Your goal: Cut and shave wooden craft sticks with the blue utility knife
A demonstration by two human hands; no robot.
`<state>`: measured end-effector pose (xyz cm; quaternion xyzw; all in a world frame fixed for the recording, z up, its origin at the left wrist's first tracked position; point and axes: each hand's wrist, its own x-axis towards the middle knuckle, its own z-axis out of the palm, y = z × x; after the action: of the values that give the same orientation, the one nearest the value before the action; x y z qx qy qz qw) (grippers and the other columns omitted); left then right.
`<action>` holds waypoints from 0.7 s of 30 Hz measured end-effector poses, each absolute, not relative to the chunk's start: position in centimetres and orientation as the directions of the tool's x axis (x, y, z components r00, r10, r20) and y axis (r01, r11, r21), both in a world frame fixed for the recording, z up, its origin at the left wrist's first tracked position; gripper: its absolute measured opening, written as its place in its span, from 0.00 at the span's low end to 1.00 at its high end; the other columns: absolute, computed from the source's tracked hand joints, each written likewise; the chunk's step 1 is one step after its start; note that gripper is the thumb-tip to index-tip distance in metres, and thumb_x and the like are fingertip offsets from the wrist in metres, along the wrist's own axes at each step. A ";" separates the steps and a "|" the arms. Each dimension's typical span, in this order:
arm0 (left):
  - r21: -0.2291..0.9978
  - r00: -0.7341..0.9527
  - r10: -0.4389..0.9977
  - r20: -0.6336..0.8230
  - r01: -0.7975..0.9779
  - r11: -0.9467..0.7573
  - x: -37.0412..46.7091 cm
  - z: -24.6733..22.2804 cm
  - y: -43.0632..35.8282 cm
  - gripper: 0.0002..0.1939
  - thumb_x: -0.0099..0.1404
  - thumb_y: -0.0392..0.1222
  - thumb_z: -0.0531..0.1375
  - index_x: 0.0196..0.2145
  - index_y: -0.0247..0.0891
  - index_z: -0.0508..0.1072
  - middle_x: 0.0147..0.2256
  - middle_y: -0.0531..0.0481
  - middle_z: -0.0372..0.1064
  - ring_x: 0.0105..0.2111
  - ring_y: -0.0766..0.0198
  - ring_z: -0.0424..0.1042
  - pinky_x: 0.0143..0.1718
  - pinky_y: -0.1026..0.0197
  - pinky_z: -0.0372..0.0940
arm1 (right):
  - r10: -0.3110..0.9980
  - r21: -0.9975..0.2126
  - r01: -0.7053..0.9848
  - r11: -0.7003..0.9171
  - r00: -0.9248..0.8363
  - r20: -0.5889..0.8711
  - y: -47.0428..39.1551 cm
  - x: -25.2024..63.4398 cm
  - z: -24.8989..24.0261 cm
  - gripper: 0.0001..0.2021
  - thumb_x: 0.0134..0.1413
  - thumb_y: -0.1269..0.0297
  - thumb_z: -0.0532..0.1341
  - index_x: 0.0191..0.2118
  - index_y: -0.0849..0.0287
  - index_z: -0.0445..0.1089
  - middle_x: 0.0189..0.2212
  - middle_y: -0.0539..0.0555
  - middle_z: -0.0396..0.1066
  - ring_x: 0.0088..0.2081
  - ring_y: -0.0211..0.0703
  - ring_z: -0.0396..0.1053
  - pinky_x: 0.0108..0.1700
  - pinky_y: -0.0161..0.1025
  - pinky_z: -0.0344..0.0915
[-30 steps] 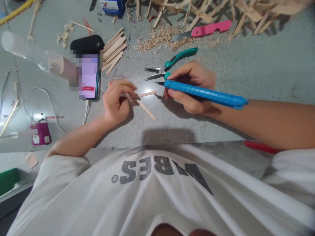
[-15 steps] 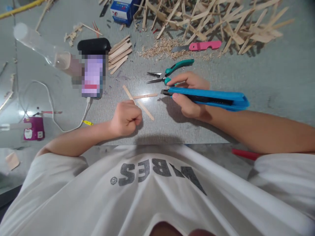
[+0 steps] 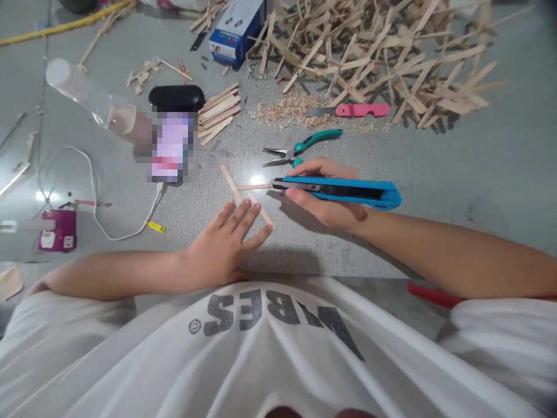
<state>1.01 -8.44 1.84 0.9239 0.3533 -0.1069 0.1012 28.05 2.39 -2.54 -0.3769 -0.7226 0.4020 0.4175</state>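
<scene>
My left hand [image 3: 228, 244] lies with fingers spread, its fingertips on or beside a long wooden stick [image 3: 229, 181] that slants across the grey table. In my right hand [image 3: 324, 197] is a blue utility knife [image 3: 374, 194], held between thumb and fingers. Its tip touches or overlaps the right end of a short thin stick [image 3: 252, 187], whose left end meets the slanted stick. Just above my right hand are pliers [image 3: 319, 137] with green handles, jaws apart.
Behind lie a pink-handled blade [image 3: 363, 110], wood shavings [image 3: 291, 108], a large pile of sticks [image 3: 348, 46], a blue box [image 3: 232, 38] and a stick bundle [image 3: 220, 110]. Leftward are a black case [image 3: 176, 97], a phone [image 3: 172, 148], a bottle [image 3: 93, 98] and a purple box [image 3: 58, 231].
My left hand has gone from a fist to spread fingers at the slanted stick. My right hand has moved the knife left, its tip now at the thin stick's end. The camera view has shifted somewhat.
</scene>
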 end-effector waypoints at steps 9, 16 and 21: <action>0.203 0.745 0.656 -0.118 0.665 -0.719 0.7 -0.2 -5.9 0.58 0.60 0.76 0.75 0.76 0.44 0.66 0.80 0.18 0.50 0.81 0.20 0.53 0.77 0.18 0.53 | 0.875 -0.923 0.100 0.372 -0.369 0.313 2.4 28.2 -2.9 0.17 0.70 0.43 0.70 0.50 0.50 0.83 0.30 0.51 0.81 0.26 0.43 0.77 0.31 0.42 0.76; 0.257 0.725 0.689 -0.011 0.668 -0.698 0.2 -1.7 -5.4 0.55 0.60 0.72 0.76 0.76 0.46 0.67 0.82 0.22 0.47 0.81 0.19 0.53 0.78 0.17 0.50 | 0.833 -0.928 0.118 0.355 -0.490 0.256 2.0 28.7 -2.3 0.11 0.71 0.55 0.70 0.53 0.51 0.84 0.36 0.52 0.86 0.32 0.44 0.84 0.33 0.39 0.79; 0.296 0.735 0.678 -0.009 0.650 -0.700 0.2 -1.7 -5.3 0.56 0.61 0.69 0.77 0.78 0.46 0.67 0.83 0.26 0.47 0.80 0.19 0.54 0.79 0.21 0.55 | 0.786 -0.896 0.154 0.416 -0.557 0.269 2.2 28.8 -1.5 0.10 0.68 0.63 0.69 0.52 0.51 0.85 0.34 0.51 0.86 0.30 0.43 0.84 0.34 0.39 0.79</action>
<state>0.23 -5.30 -1.69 0.9206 0.3605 0.0502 0.1412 28.80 2.20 -1.50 -0.3080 -0.7624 0.4439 0.3560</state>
